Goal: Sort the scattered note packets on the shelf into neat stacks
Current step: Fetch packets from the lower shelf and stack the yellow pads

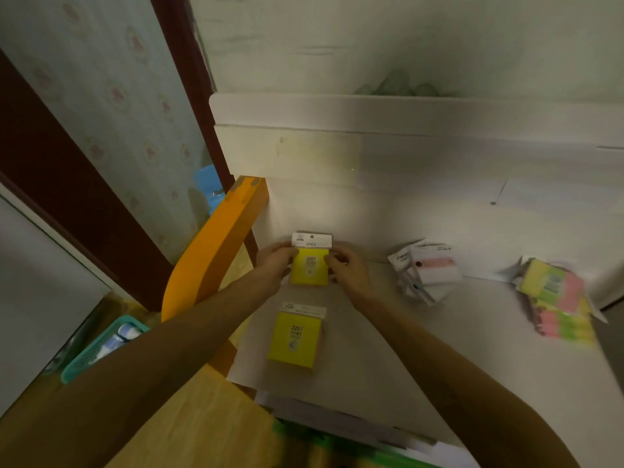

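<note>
A yellow note packet (310,265) with a white header card stands near the back left of the white shelf (388,339). My left hand (275,261) pinches its left edge and my right hand (346,270) pinches its right edge. A second yellow packet (296,336) of the same kind lies flat on the shelf just in front of it. To the right lies a loose heap of white and pink packets (427,275). Far right sits a pile of multicoloured pink, yellow and green note packets (559,302).
An orange wooden rail (216,244) borders the shelf on the left. A teal basket (101,349) with small bottles sits lower left. White panels (405,157) form the back wall. Papers and a green item (337,440) lie below the shelf's front edge.
</note>
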